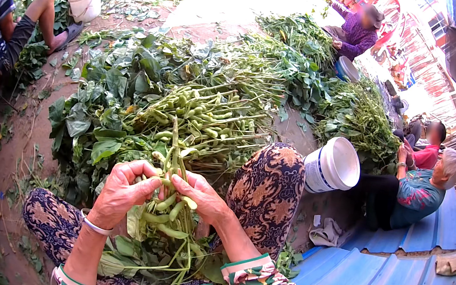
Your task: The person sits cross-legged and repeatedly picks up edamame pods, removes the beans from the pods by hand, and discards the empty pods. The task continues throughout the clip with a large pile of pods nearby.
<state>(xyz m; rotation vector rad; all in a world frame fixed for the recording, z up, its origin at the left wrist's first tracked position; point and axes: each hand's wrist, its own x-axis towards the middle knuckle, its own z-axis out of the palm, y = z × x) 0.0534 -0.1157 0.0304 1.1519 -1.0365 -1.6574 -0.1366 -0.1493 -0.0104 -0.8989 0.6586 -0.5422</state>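
A cut soybean plant [172, 165] stands between my hands over my lap, stem end up and leaves hanging below. My left hand [123, 189], with a pale bangle on its wrist, closes its fingers on green pods near the stem. On the other side, my right hand [202, 198] pinches the plant at its stem and a pod. Several plump pods [172, 211] dangle just under my fingers. Beyond my knees lies a big heap of soybean plants [209, 118], its pods and stems toward me and broad leaves [118, 83] on the left.
A white plastic bucket [324, 173] tilts beside my right knee. Blue corrugated metal sheets [374, 281] and a grey cloth [326, 232] lie at the right. People sit by other plant piles [358, 117] at right and far left, where another white bucket [85, 2] stands.
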